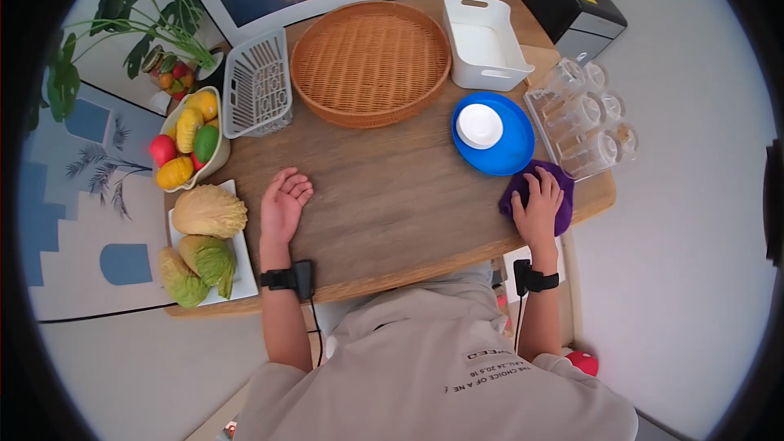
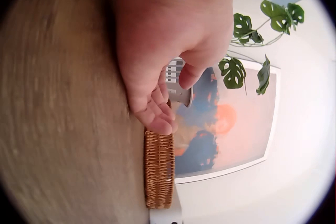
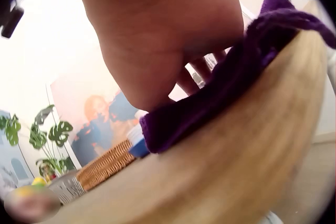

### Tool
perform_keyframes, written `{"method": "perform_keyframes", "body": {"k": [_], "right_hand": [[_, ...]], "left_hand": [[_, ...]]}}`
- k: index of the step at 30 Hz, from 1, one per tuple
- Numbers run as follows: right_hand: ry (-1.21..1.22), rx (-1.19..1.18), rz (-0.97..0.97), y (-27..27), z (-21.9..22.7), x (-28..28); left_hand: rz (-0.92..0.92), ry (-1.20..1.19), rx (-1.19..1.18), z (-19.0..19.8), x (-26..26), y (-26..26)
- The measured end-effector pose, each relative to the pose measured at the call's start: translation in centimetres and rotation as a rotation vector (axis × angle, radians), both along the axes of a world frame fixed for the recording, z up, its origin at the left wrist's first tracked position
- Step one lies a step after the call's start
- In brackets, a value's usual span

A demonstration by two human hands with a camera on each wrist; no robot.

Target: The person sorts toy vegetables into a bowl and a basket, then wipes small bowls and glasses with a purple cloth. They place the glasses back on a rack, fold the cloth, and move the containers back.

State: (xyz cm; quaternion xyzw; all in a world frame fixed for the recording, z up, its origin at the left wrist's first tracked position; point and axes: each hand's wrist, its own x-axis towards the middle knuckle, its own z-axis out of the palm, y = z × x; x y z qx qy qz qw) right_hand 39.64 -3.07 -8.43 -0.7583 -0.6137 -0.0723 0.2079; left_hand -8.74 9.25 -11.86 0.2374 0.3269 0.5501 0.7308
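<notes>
My right hand [image 1: 538,206] rests on a crumpled purple cloth [image 1: 563,222] by the table's right front edge, its fingers spread across the top. In the right wrist view the cloth [image 3: 210,103] lies bunched beneath the palm, and part of the fingers is hidden. My left hand [image 1: 283,206] lies on its side on the wooden table [image 1: 376,196], holding nothing, fingers loosely bent. The left wrist view shows that same hand [image 2: 163,61] with its little-finger side along the tabletop. Just beyond the cloth is a blue oval plate [image 1: 514,151] bearing a small white bowl [image 1: 479,126].
Upturned glasses stand on a clear tray [image 1: 535,118] at right. Along the back are a grey basket [image 1: 282,73], a round wicker tray [image 1: 371,121] and a white bin [image 1: 490,75]. At left, a fruit bowl [image 1: 219,159] sits behind a white plate [image 1: 243,265] of cabbages [image 1: 210,211].
</notes>
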Motion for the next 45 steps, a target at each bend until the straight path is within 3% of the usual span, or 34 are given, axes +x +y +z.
{"method": "perform_keyframes", "body": {"k": [6,13,16,24,27,30,32,35,38,41,45], "right_hand": [[-0.062,-0.069,-0.061,1.1,-1.2,-1.7],[-0.084,-0.120,-0.074,1.5,-1.7,-1.6],[-0.117,-0.148,-0.089,1.4,-2.4,-1.6],[-0.118,-0.182,-0.107,1.5,-2.1,-1.8],[-0.109,-0.176,-0.100,1.4,-2.4,-1.7],[-0.123,-0.167,-0.106,1.4,-2.5,-1.2],[-0.140,-0.157,-0.093,1.2,-3.0,-1.2],[-0.194,-0.152,-0.127,1.7,-3.8,-1.2],[-0.183,-0.168,-0.124,1.8,-3.8,-1.5],[-0.183,-0.177,-0.120,1.7,-3.8,-0.9],[-0.148,-0.168,-0.083,1.1,-2.7,-1.2]], "left_hand": [[0.012,0.118,-0.003,0.9,1.3,-2.1],[0.013,0.090,-0.063,1.7,1.9,-7.4],[0.070,0.039,-0.140,2.6,1.4,-8.4],[0.440,-0.085,-0.214,4.7,-1.3,-7.5],[0.409,-0.171,-0.231,6.8,-2.0,-8.3],[0.369,0.566,0.011,9.7,-4.9,-12.6],[0.487,1.218,0.058,11.4,-6.9,-15.3],[0.848,2.016,-0.003,11.0,-12.2,-17.5],[0.936,2.566,-0.132,9.6,-16.6,-17.7],[0.883,1.914,-0.253,6.4,-21.1,-16.4],[0.925,1.680,-0.281,5.1,-22.5,-16.0]]}}
